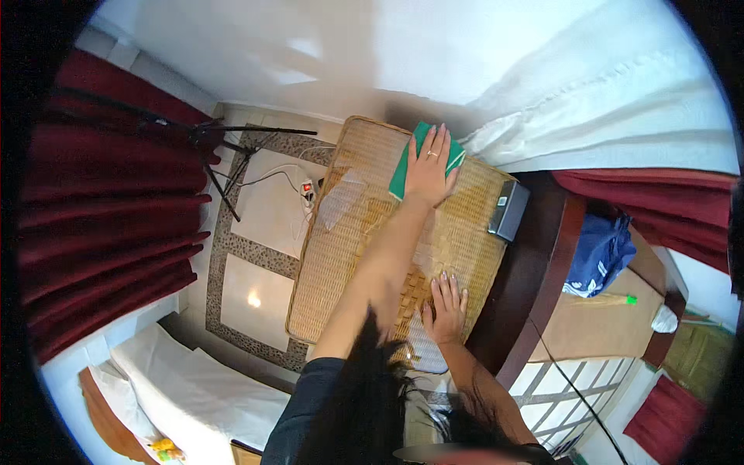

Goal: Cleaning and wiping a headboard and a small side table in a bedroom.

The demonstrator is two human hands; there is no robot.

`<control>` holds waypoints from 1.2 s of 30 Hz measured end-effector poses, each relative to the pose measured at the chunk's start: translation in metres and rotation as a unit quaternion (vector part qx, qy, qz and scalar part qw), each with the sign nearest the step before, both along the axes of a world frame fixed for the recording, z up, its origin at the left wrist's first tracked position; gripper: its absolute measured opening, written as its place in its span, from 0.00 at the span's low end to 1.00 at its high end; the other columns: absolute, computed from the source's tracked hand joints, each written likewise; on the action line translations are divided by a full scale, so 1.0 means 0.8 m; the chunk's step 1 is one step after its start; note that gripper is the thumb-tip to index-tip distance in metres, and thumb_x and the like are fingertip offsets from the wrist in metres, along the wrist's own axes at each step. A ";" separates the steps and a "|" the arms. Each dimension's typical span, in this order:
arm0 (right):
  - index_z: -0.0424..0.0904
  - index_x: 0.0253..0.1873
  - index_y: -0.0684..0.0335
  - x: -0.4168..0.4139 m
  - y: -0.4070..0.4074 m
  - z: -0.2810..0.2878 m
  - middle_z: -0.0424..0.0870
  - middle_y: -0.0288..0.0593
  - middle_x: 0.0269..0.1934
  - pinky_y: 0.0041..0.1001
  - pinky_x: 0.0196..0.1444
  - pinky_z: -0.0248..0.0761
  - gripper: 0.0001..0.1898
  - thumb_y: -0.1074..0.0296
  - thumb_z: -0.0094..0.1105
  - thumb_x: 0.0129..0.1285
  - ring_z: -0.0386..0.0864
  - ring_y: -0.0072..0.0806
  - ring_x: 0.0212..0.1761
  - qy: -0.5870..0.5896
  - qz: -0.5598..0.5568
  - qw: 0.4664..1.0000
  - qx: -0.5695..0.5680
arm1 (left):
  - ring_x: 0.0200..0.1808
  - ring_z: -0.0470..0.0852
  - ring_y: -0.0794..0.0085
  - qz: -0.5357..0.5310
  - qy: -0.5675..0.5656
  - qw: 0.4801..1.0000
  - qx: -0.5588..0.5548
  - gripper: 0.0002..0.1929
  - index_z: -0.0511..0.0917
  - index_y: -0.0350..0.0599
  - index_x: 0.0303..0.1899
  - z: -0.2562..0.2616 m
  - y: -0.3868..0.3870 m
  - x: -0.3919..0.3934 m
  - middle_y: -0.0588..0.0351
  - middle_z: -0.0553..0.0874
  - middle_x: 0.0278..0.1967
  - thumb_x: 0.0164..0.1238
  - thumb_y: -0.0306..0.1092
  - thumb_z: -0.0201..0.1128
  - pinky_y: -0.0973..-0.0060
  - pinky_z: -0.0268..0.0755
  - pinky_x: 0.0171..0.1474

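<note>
My left hand [429, 173] lies palm down on a folded green cloth [407, 168], pressing it flat near the far edge of a woven wicker surface [325, 285]. A ring shows on one of its fingers. Closer to me, my right hand [447, 311] rests on the same wicker with its fingers apart and nothing held. Pale, shiny patches show on the weave; whether they are reflections or a clear covering, I cannot tell. Dark hair hangs over part of the near edge.
A dark grey box-shaped object [508, 211] stands at the wicker's right edge, beside dark wooden furniture [532, 273] bearing a blue bag [601, 253]. On the left are a power strip [307, 190] with cables and a black tripod [232, 174]. A white curtain [558, 116] hangs beyond.
</note>
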State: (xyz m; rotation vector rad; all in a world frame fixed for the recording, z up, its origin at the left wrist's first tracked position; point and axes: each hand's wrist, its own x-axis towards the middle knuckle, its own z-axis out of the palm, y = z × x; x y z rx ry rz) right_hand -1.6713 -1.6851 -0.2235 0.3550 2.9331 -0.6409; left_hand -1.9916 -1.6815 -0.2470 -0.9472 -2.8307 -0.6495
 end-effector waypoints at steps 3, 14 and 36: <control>0.64 0.77 0.58 -0.006 -0.008 0.001 0.59 0.49 0.79 0.58 0.80 0.37 0.34 0.62 0.56 0.66 0.52 0.49 0.83 -0.006 0.008 1.000 0.002 | 0.81 0.53 0.62 0.003 -0.003 1.000 -0.009 0.38 0.56 0.44 0.78 0.001 -0.038 -0.015 0.55 0.56 0.80 0.74 0.53 0.54 0.48 0.41 0.80; 0.59 0.78 0.60 -0.001 -0.005 -0.002 0.53 0.50 0.81 0.55 0.81 0.32 0.35 0.62 0.52 0.68 0.45 0.49 0.84 -0.026 0.030 0.997 0.059 | 0.79 0.58 0.58 0.051 -0.125 0.987 -0.090 0.37 0.63 0.43 0.75 0.032 -0.347 0.312 0.51 0.63 0.78 0.72 0.54 0.59 0.41 0.47 0.76; 0.53 0.82 0.56 -0.004 -0.039 -0.035 0.48 0.45 0.83 0.53 0.82 0.31 0.34 0.52 0.44 0.76 0.41 0.47 0.85 0.017 -0.096 0.986 0.138 | 0.71 0.68 0.45 0.217 -0.129 0.965 0.063 0.41 0.56 0.34 0.75 0.018 -0.368 0.191 0.36 0.65 0.73 0.69 0.47 0.64 0.54 0.66 0.69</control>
